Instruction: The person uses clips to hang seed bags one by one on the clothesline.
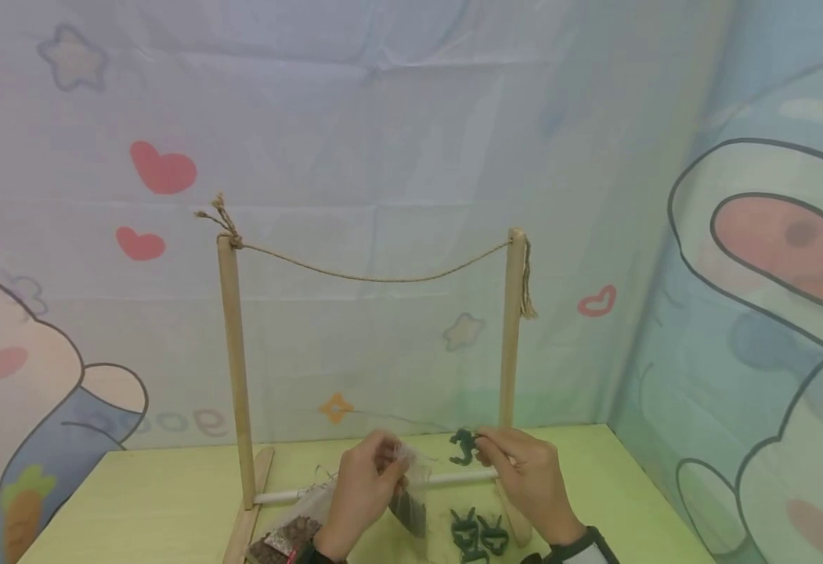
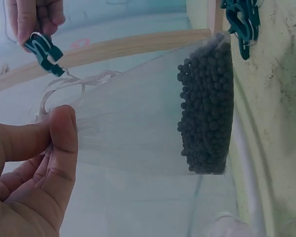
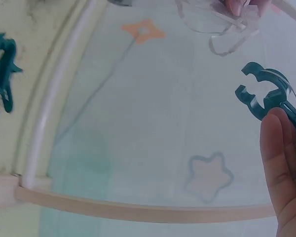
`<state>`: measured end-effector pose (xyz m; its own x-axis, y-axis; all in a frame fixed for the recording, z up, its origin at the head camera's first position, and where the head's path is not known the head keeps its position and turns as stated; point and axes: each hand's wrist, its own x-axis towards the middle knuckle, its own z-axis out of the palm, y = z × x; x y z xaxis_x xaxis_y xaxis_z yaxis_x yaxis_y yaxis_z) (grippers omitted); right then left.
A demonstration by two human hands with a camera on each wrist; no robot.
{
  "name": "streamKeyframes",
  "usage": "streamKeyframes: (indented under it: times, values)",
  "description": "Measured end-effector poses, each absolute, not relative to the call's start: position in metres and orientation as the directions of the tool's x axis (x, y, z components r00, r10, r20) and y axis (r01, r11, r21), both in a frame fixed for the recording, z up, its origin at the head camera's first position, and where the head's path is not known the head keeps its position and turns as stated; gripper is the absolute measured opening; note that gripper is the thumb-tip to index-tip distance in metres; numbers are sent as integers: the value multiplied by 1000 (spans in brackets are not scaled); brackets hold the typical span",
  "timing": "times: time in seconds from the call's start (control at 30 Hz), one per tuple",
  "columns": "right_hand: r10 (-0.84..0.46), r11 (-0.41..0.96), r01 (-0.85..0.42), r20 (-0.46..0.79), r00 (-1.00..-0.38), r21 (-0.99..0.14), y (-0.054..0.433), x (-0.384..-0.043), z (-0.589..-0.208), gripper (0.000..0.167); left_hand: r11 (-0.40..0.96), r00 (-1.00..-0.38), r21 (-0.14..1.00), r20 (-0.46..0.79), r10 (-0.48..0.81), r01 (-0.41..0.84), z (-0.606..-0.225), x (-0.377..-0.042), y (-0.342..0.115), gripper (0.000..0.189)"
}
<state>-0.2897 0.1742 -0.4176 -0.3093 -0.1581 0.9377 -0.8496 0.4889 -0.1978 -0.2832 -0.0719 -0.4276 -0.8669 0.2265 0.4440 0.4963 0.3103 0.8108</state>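
Note:
My left hand [image 1: 365,489] pinches the gathered neck of a sheer white drawstring bag [image 2: 133,133] between thumb and fingers. The bag hangs from the hand, and dark round beads [image 2: 207,108] fill its bottom. Loose ribbon strings [image 2: 64,89] stick out by the pinched neck. To the right, my right hand [image 1: 531,478] holds a dark green plastic clip [image 3: 269,94] by its handles, pinched between thumb and fingers. The clip's jaws are spread apart and point toward the bag's neck, without touching it.
A twine rope [image 1: 383,280] sags between two wooden posts [image 1: 235,368], with a white rod [image 1: 460,477] low between them. More green clips [image 1: 478,536] lie on the yellow-green table at right. Sheer bags with brown contents [image 1: 294,533] lie at left.

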Motion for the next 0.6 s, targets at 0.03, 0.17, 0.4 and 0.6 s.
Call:
streamKeyframes:
  times: [0.03,0.17,0.4,0.6]
  values:
    - [-163,489,-851,939,-303,-190,176,-291,-413,30,304,-865,811,443,236,499,-425,-283,-72,13]
    - [-178,497,-854,944,-277,-156,182,-294,-393,31,280,-853,810,452,263,516,-413,-280,-71,14]
    - [-239,487,-868,943,-234,-92,188,-297,-350,18,255,-831,794,497,251,552,-387,-281,-65,13]
    - [-302,457,-889,943,-140,14,188,-303,-310,14,234,-809,776,546,218,586,-359,-285,-58,15]
